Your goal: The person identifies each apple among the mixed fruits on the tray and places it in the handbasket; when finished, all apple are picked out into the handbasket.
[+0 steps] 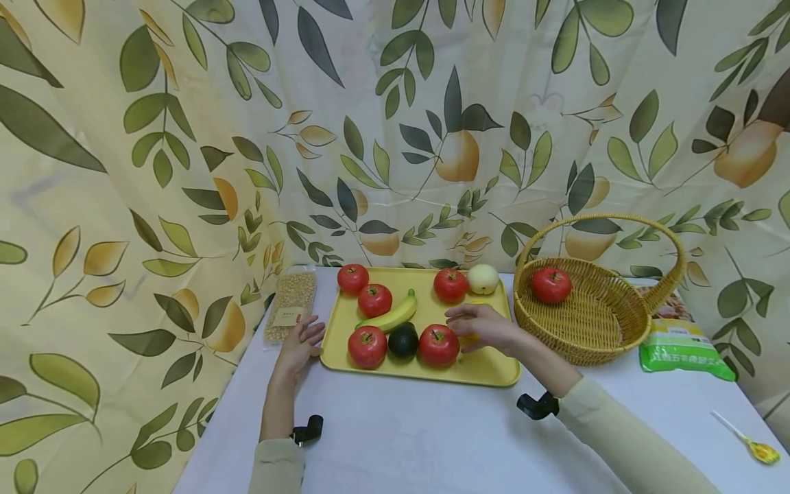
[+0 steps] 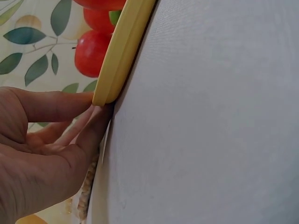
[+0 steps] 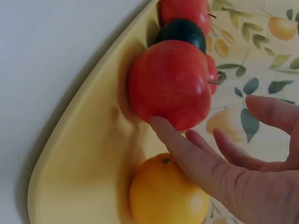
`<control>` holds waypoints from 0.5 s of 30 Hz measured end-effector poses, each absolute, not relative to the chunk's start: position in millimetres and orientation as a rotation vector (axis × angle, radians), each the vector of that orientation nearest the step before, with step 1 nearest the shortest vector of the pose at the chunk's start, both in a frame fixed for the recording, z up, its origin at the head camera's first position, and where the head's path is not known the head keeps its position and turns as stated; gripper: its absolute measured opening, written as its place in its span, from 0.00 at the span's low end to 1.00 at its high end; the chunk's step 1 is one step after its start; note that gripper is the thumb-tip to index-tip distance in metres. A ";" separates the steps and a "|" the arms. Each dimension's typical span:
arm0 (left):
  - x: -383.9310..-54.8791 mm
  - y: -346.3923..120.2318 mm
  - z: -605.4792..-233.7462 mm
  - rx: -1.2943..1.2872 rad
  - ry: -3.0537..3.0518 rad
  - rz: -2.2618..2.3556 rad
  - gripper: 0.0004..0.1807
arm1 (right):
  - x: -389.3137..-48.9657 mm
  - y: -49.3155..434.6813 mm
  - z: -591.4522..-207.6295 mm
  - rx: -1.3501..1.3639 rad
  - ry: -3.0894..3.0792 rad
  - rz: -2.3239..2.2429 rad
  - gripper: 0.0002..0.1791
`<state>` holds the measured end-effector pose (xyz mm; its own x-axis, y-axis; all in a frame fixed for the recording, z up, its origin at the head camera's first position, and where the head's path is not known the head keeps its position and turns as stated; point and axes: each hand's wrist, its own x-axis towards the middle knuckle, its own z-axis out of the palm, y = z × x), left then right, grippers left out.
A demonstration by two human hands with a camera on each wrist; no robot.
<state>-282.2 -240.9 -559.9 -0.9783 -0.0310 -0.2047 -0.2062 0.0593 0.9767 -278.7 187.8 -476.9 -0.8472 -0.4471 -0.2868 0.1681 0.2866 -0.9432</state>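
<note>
A yellow tray (image 1: 494,374) carries several red apples, among them a front apple (image 1: 439,345), plus a banana (image 1: 398,315), a dark green avocado (image 1: 403,342) and a round pale fruit (image 1: 483,279). At the tray's left edge, my left hand (image 1: 302,343) pinches the rim between its digits, as the left wrist view shows close up. My right hand (image 1: 487,327) is over the tray's right part, fingers spread and holding nothing. One fingertip (image 3: 161,125) is right at the front apple's side in the right wrist view. Below that hand lies an orange (image 3: 168,191), mostly covered in the head view.
To the right stands a wicker basket (image 1: 580,346) with a tall handle and one red apple (image 1: 551,285) inside. Behind it lies a green food packet (image 1: 685,346). A yellow-tipped utensil (image 1: 762,451) is far right. A clear bag of beige grains (image 1: 293,295) lies left of the tray.
</note>
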 end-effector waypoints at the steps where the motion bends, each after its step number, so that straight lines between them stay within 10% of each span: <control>1: -282.5 -241.2 -560.2 -0.251 2.182 2.060 0.47 | -279.3 186.2 -478.1 -0.242 2.055 -1.601 0.30; 15: -281.9 -242.3 -561.2 -0.232 2.142 2.132 0.46 | -276.1 163.1 -499.5 -0.095 2.155 -1.579 0.29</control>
